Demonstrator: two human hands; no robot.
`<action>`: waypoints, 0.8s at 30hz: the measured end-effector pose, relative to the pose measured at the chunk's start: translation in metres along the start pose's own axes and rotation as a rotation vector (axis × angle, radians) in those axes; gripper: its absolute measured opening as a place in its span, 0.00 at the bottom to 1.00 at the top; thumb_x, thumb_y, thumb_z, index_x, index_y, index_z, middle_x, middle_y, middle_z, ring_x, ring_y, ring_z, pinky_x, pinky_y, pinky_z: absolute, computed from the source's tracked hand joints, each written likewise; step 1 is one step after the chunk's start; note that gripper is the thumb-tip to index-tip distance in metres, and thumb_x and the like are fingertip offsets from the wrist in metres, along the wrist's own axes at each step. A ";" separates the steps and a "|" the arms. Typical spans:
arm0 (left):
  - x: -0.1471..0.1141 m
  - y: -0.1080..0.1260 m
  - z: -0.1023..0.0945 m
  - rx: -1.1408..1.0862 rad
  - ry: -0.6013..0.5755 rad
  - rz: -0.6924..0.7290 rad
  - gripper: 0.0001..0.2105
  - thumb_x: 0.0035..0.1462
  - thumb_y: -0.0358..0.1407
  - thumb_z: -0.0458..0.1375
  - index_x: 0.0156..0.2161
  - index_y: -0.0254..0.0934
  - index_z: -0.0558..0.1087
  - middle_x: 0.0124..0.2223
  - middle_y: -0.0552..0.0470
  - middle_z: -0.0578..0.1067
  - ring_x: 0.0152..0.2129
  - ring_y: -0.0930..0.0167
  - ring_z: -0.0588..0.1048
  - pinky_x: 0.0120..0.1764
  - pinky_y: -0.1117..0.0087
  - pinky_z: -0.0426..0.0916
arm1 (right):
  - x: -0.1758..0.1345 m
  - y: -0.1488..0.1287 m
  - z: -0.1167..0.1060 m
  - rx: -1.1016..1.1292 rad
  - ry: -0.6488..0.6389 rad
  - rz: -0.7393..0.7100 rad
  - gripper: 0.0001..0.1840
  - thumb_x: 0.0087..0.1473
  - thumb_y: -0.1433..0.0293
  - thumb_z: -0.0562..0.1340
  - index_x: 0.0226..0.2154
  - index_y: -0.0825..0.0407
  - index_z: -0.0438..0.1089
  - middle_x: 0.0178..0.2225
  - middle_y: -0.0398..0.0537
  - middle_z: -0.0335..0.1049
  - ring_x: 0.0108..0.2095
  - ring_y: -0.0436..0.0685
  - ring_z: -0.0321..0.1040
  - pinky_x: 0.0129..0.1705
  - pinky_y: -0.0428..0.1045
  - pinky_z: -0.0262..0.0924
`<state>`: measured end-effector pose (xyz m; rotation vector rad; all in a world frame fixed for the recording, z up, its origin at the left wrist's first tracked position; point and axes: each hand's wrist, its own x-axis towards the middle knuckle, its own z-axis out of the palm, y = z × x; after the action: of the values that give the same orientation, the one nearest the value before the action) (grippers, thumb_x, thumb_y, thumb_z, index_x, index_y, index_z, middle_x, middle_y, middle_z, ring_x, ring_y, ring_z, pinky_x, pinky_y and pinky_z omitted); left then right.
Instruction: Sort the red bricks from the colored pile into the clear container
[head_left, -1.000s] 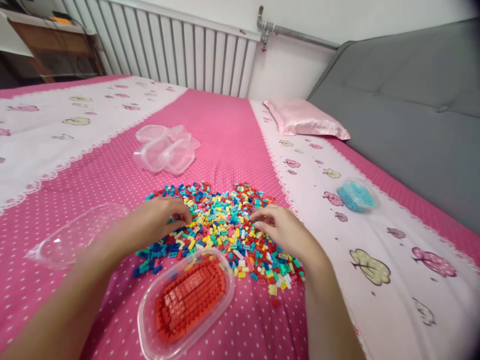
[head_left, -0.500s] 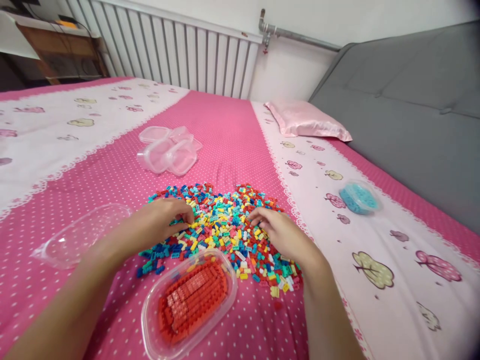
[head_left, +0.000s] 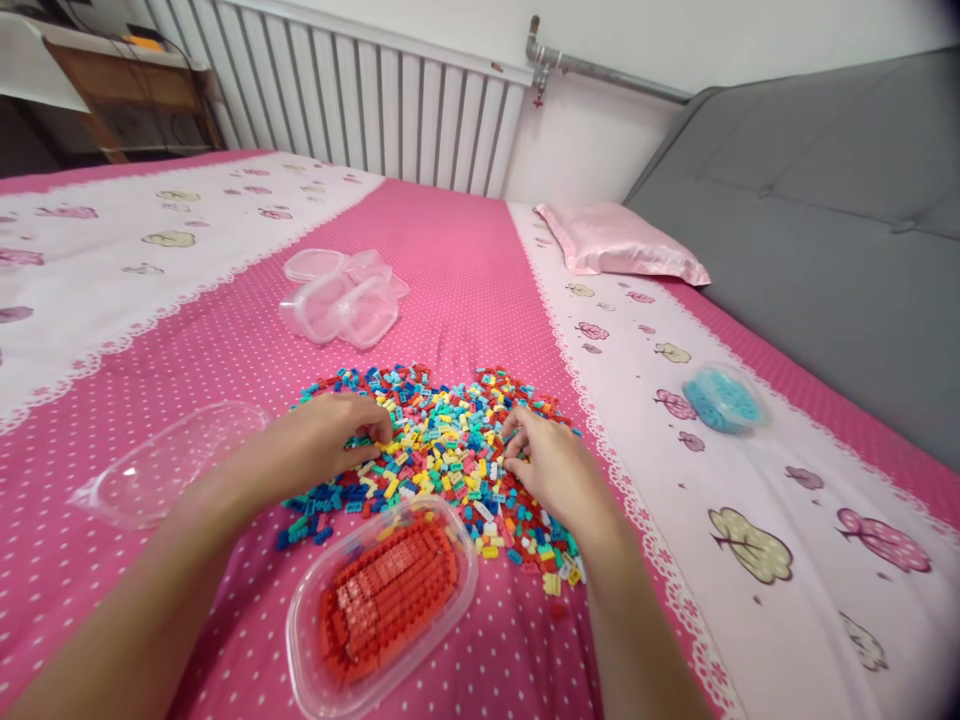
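Note:
A wide pile of small toy building bricks in red, yellow, blue, teal and white lies on the pink bedspread. My left hand rests over the pile's left side, fingers curled and thumb drawn in near the fingertips; whatever is between them is too small to make out. On the right side of the pile, my right hand has bent fingers, with the thumb apart from them and no brick visible in between. In front of the pile sits a clear plastic tub holding red bricks in packed rows.
An empty clear container lies beside my left forearm. Several clear tubs and lids are heaped beyond the pile. To the right stands a tub of light blue bricks. A pink pillow lies near the grey headboard.
My right hand has shifted slightly toward me, and its thumb now shows apart from the bent fingers. My left hand stays nearly in place over the bricks. The view has shifted a little.

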<state>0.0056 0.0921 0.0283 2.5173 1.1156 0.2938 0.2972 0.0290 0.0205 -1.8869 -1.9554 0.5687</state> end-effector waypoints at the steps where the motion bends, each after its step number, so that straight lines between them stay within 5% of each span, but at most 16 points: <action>1: 0.000 0.000 0.000 0.005 -0.003 -0.002 0.07 0.60 0.39 0.58 0.37 0.42 0.77 0.39 0.50 0.80 0.36 0.65 0.76 0.39 0.68 0.67 | 0.000 0.000 0.000 0.010 0.007 -0.009 0.17 0.51 0.84 0.65 0.39 0.47 0.68 0.30 0.38 0.76 0.34 0.55 0.72 0.35 0.48 0.55; 7: -0.001 0.004 -0.004 0.036 -0.027 -0.021 0.06 0.60 0.38 0.58 0.38 0.41 0.77 0.39 0.50 0.80 0.37 0.64 0.77 0.41 0.66 0.67 | 0.000 0.007 -0.007 0.306 0.063 -0.049 0.12 0.55 0.82 0.63 0.36 0.50 0.73 0.32 0.41 0.75 0.35 0.54 0.73 0.40 0.48 0.62; 16: 0.000 0.025 -0.007 -0.064 -0.001 0.049 0.10 0.65 0.39 0.54 0.38 0.39 0.77 0.37 0.51 0.79 0.34 0.68 0.75 0.38 0.68 0.66 | -0.007 -0.007 -0.011 0.500 -0.190 -0.101 0.16 0.64 0.77 0.57 0.37 0.47 0.79 0.36 0.43 0.78 0.41 0.56 0.74 0.45 0.52 0.63; 24: -0.005 0.049 -0.011 -0.295 0.064 0.180 0.07 0.64 0.39 0.61 0.39 0.39 0.77 0.38 0.53 0.81 0.35 0.71 0.77 0.39 0.71 0.68 | -0.016 -0.030 -0.004 0.625 -0.172 -0.149 0.08 0.60 0.72 0.60 0.35 0.48 0.75 0.35 0.43 0.77 0.37 0.55 0.73 0.41 0.50 0.64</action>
<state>0.0316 0.0607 0.0589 2.3579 0.8010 0.5485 0.2746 0.0128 0.0394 -1.3283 -1.7157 1.1644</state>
